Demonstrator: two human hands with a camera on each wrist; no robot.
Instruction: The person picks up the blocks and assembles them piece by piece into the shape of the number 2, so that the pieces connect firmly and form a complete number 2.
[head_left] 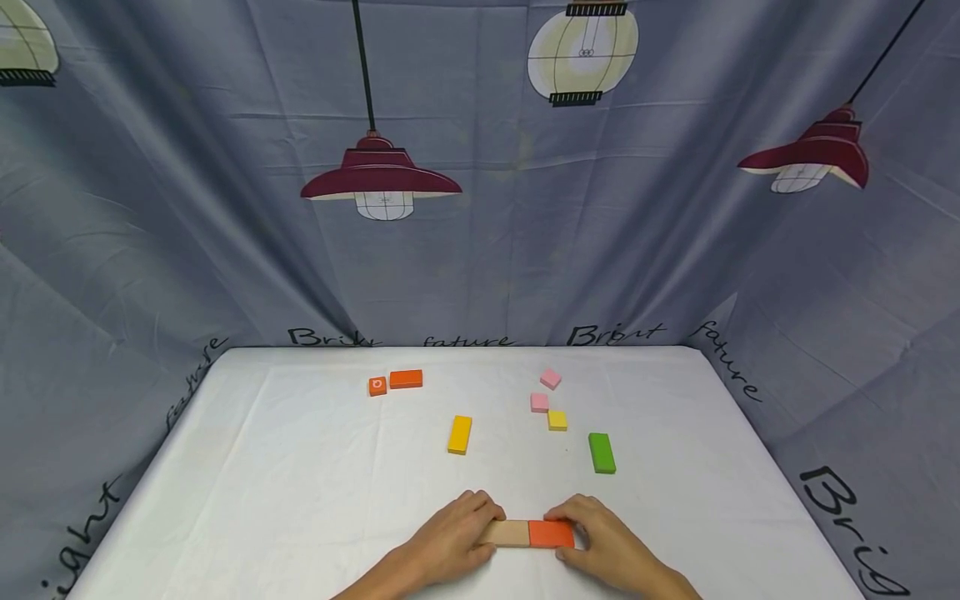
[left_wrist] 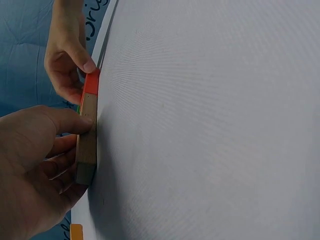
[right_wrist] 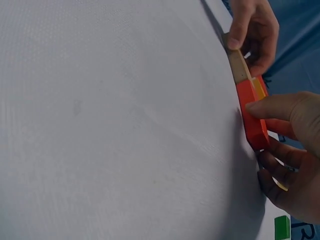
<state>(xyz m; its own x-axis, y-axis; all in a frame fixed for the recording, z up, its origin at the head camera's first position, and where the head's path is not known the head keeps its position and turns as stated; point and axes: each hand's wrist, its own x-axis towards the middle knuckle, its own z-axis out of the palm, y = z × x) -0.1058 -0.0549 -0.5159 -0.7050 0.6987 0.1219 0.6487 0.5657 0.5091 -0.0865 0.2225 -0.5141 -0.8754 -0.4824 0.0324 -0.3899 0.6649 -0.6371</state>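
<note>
Two rectangular toy blocks lie end to end near the front of the table: a plain wooden block (head_left: 512, 533) on the left and an orange block (head_left: 551, 534) on the right, their ends touching. My left hand (head_left: 452, 537) pinches the wooden block between thumb and fingers at its outer end. On the other side, my right hand (head_left: 613, 546) pinches the orange block the same way. In the left wrist view the thumb rests on the near side of the wooden block (left_wrist: 86, 145). The right wrist view shows the thumb on the near face of the orange block (right_wrist: 255, 131).
On the white table (head_left: 262, 483), farther off, lie a small orange cube (head_left: 377, 387), an orange block (head_left: 406, 379), a yellow block (head_left: 460, 435), two pink pieces (head_left: 539, 402), a small yellow piece (head_left: 557, 420) and a green block (head_left: 602, 453). A grey-blue curtain (head_left: 480, 275) hangs behind.
</note>
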